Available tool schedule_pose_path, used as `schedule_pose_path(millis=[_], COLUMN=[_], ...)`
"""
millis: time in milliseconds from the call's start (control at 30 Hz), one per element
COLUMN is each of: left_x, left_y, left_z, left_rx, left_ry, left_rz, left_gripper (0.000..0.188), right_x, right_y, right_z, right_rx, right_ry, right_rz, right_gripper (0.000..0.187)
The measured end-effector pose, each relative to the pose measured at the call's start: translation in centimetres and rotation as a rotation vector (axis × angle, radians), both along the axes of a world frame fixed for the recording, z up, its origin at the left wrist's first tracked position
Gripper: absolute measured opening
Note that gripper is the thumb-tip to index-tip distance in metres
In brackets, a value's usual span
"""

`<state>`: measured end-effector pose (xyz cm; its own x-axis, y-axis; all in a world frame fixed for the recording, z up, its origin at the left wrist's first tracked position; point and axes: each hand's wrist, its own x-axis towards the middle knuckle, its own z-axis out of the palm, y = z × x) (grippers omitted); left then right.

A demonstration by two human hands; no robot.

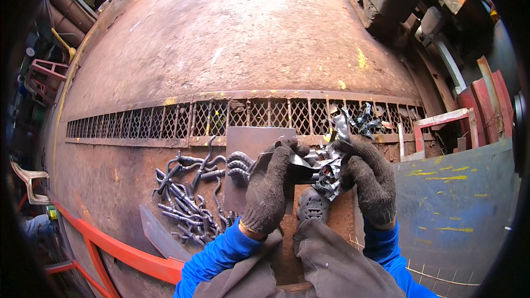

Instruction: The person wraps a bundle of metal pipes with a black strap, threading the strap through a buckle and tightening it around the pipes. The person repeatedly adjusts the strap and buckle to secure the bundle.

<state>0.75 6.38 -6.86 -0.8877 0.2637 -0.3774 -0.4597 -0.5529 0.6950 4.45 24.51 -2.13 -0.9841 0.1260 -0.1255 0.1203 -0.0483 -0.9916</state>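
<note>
My left hand (268,190), in a dark knit glove, is closed with its fingertips pinching a strip of shiny black tape. My right hand (371,179), gloved alike, is closed at the edge of a crumpled wad of torn black tape (329,174). Between and under the hands lie ribbed steel bars; their hooked ends (238,164) come out left of my left hand, over a flat brown metal plate (259,134). Whether the hand also bears on the bars is hidden. More loose bent ribbed bars (190,204) lie piled on the ground to the left.
A metal drain grating (212,117) crosses the ground ahead, with tape scraps (366,121) on its right part. A red steel frame (118,245) stands at lower left. To the right are a grey sheet (447,204) with yellow marks and a red-white frame (446,118).
</note>
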Motion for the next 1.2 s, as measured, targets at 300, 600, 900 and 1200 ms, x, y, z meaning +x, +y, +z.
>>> schedule_pose_path(millis=[300, 600, 900, 1200], left_x=[-0.6, 0.0, 1.3, 1.5], left_y=[-0.9, -1.5, -1.6, -1.0], left_z=[0.2, 0.2, -0.5, 0.3], left_rx=[0.130, 0.151, -0.458, -0.261], left_ry=[-0.070, -0.011, 0.480, 0.196], left_rz=[0.086, 0.133, -0.167, -0.232], left_gripper=[0.036, 0.027, 0.029, 0.035], right_x=[1.9, 2.5, 0.7, 0.2], right_y=[2.9, 5.1, 1.6, -1.7], right_z=[-2.5, 2.8, 0.4, -1.4], right_rx=[0.014, 0.514, 0.327, 0.061], right_ry=[0.022, 0.244, 0.149, -0.133], right_rz=[0.459, 0.041, 0.121, 0.176], right_gripper=[0.052, 0.062, 0.054, 0.025])
